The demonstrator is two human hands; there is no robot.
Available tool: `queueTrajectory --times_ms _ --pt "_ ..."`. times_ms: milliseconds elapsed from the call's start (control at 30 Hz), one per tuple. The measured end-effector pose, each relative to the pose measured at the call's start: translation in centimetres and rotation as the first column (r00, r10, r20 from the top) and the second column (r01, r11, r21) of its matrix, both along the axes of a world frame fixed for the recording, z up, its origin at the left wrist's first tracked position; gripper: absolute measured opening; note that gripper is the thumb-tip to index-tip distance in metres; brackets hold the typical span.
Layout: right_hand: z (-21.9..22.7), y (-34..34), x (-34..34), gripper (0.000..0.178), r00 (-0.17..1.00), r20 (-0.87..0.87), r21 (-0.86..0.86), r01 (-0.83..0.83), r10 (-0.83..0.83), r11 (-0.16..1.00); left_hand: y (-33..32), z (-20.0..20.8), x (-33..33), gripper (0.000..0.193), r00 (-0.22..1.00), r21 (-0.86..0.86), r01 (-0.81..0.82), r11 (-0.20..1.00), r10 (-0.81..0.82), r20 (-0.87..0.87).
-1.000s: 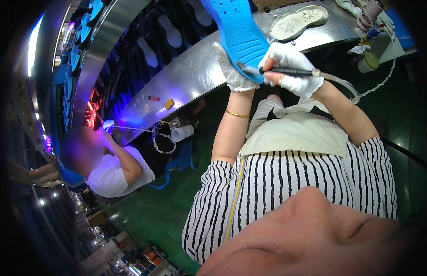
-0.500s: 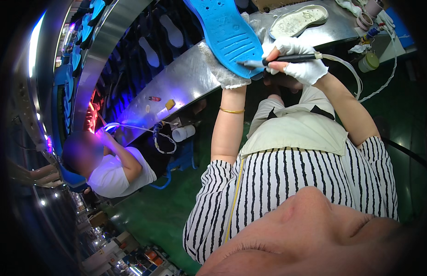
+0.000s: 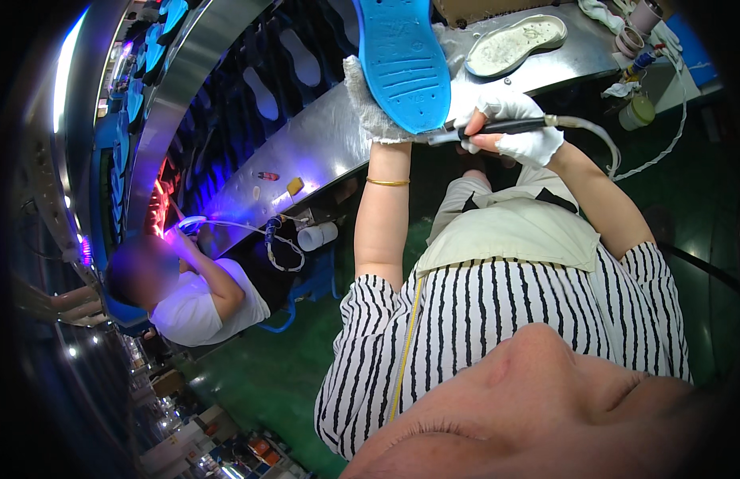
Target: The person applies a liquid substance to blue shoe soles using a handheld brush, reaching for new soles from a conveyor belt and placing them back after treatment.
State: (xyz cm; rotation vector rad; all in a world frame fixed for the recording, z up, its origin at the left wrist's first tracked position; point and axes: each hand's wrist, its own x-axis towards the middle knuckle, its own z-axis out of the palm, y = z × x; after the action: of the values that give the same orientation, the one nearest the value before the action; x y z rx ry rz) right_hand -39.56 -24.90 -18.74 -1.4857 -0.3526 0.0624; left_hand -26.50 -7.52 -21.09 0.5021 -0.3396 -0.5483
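Observation:
A blue shoe sole (image 3: 406,76) with raised ridges lies across my left hand (image 3: 376,124), which wears a greyish-white glove and grips it from beneath; most of those fingers are hidden. In my right hand (image 3: 513,144), in a white glove with bare fingertips, is a brush (image 3: 517,125) with a black handle. From the handle's rear end runs a pale hose (image 3: 597,134). The brush's tip is at the sole's near end, by its right edge; whether they touch I cannot tell.
A whitish shoe sole (image 3: 509,49) lies on the metal bench (image 3: 314,132). Tape rolls (image 3: 631,38) and a greenish container (image 3: 639,110) are at the right. At the left a co-worker (image 3: 214,295) sits beside a curved machine rail (image 3: 158,104). Dark racks with soles stand beyond the bench.
The blue sole has swung left and turned straighter, with my left forearm shifting left. My brush has slid from the sole's face down to its near right edge.

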Motion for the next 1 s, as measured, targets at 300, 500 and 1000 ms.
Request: queueTrajectory --times_ms 300,500,1000 --pt "0.7 -0.9 2.1 0.016 0.876 0.476 -0.195 0.194 -0.080 0.961 0.1 1.3 -0.1 0.074 0.983 -0.112 0.121 0.986 -0.136 -0.127" --pt "0.7 -1.4 3.3 0.018 0.882 0.463 -0.312 0.068 0.090 0.948 -0.2 2.7 1.2 0.059 0.995 0.382 0.006 0.924 0.033 -0.095" --pt "3.3 -4.8 3.8 0.012 0.972 0.165 -0.518 -0.056 0.164 0.854 -1.4 3.7 0.8 0.047 0.956 0.675 0.284 0.681 -0.251 -0.149"
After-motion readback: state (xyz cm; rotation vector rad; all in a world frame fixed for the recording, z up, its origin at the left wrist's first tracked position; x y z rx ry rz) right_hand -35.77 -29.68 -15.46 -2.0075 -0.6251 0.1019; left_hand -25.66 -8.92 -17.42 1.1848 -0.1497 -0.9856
